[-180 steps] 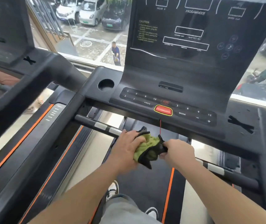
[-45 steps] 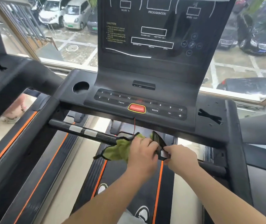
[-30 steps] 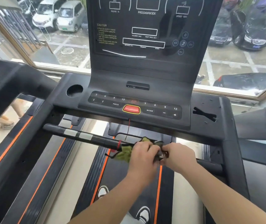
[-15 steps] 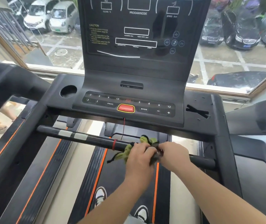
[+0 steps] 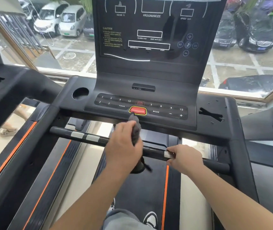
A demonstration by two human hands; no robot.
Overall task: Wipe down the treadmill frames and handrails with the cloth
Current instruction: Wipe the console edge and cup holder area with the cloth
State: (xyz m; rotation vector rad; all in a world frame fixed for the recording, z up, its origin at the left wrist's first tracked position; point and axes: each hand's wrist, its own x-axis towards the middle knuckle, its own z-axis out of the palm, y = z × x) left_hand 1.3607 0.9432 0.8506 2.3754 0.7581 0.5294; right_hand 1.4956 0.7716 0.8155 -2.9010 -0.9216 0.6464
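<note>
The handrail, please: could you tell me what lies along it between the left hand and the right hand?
Head view: bare black handrail, with a silver plate beside the right hand; the left hand grips the cloth.

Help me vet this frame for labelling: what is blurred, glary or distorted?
Head view: the cloth in the left hand is motion-smeared; the display panel carries dark reflections; the right hand on the handrail looks sharp; wide-angle bowing bends the side frames.

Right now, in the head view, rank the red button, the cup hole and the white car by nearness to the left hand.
1. Red button, just above the left hand.
2. Cup hole, on the console's left.
3. White car, outside the window.
</note>
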